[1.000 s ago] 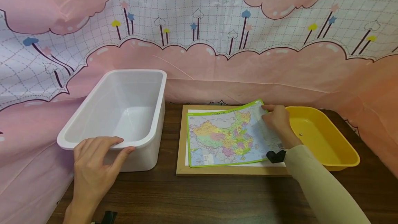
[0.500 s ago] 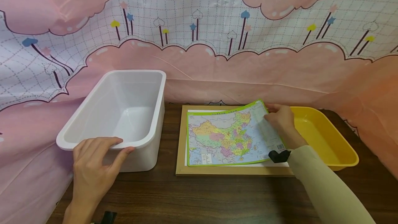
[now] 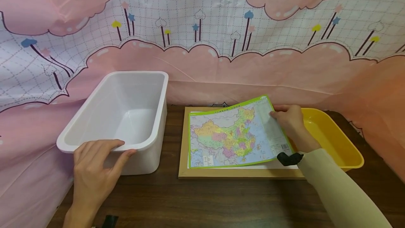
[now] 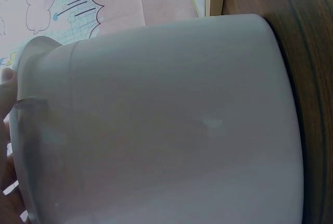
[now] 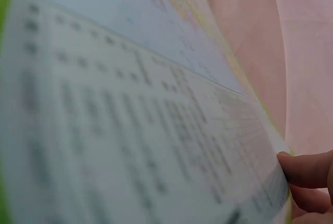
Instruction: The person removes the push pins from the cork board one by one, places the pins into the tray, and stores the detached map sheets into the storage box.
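Observation:
With its thumb and fingers, my right hand [image 3: 292, 124] pinches the right edge of a map sheet [image 3: 223, 140] bordered in green. That right side bends up off the wooden-framed white board [image 3: 240, 173], while the left part lies over the board. Close up in the right wrist view, the map [image 5: 140, 125] curves away toward the thumb [image 5: 307, 169]. My left hand [image 3: 95, 171] holds the near rim of a deep white plastic tub [image 3: 159, 129], fingers over the rim and thumb against it. The tub's outer wall [image 4: 166, 115] fills most of the left wrist view.
Behind the board's right end stands a shallow yellow tray [image 3: 332, 133], partly covered by my right hand and sleeve. Everything stands on a dark wooden table [image 3: 202, 203]. A pink and white patterned cloth [image 3: 209, 62] hangs along the back and sides.
My right hand has shifted slightly right, and the map's right side has risen higher off the board. The left hand and the tub have stayed in place.

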### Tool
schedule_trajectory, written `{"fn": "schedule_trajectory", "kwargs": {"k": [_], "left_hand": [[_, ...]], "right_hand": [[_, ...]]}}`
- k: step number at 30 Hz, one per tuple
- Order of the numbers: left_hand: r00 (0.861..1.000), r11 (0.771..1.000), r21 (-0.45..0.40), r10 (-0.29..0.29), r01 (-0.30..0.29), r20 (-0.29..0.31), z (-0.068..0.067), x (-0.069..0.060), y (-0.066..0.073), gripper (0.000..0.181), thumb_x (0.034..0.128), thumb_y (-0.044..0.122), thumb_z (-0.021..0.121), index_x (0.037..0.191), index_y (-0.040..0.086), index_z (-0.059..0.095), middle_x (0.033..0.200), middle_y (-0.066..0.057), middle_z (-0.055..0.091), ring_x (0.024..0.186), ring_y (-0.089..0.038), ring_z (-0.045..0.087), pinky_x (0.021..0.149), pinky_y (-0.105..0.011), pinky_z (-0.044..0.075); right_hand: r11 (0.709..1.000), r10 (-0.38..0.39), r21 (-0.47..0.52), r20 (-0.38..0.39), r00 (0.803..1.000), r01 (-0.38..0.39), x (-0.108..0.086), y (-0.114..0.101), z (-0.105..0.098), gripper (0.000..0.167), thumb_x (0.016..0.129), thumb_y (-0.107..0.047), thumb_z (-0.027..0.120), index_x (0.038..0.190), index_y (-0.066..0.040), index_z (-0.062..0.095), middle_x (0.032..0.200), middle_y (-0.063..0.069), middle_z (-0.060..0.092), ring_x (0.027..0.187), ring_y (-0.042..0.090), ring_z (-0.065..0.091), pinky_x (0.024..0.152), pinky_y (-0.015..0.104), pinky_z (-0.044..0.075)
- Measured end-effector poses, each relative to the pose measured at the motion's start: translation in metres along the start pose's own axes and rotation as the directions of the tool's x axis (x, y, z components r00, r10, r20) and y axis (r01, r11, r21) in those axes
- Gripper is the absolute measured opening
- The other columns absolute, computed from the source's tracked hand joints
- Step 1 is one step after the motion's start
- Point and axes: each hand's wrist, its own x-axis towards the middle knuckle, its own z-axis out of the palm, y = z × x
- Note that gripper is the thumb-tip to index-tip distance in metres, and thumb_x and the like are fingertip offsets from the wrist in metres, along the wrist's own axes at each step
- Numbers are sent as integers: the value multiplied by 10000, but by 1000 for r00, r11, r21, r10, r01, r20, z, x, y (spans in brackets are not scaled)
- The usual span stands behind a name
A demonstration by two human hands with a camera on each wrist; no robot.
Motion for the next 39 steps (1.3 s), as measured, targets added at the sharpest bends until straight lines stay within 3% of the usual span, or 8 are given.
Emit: {"fn": "schedule_trajectory", "kwargs": {"k": [5,14,18,30,39], "left_hand": [[1000,1000,1,-3,3,2,1,0,-1,640,967,630,652,903,3,762,813,-155,737,815,-352,611,1052,-228,307],[1000,1000,0,5,-5,-12,2,0,0,628,964,623,661,893,7,763,798,-146,734,792,-345,603,1041,-225,312],[1000,1000,-2,3,-3,-12,2,0,0,626,966,619,662,893,5,764,798,-148,734,789,-344,601,1041,-225,312],[1000,1000,1,5,-5,-11,2,1,1,627,969,618,659,893,5,766,800,-150,736,788,-347,607,1042,-227,316],[1000,1000,6,5,-5,-9,1,1,1,633,970,622,654,891,4,765,799,-156,737,791,-354,613,1047,-226,314]], "right_hand": [[999,-35,8,8,999,35,0,-4,-4,444,1069,-216,626,1437,33,617,1350,274,634,1010,369,719,667,226,603],[988,-127,84,-25,992,129,-4,-13,-13,365,1075,-204,621,1357,27,647,1247,206,651,827,135,680,681,188,591],[982,-161,97,-29,986,163,-8,-18,-17,378,1083,-227,613,1358,31,639,1205,181,652,779,99,673,683,199,600],[952,-251,165,-59,966,257,-15,-35,-26,323,1065,-179,640,1330,0,687,940,-121,676,771,101,688,698,214,607],[960,-232,149,-41,972,236,-22,-52,-34,381,1086,-274,608,1371,-23,632,1085,-7,651,806,110,704,725,217,618]]}}
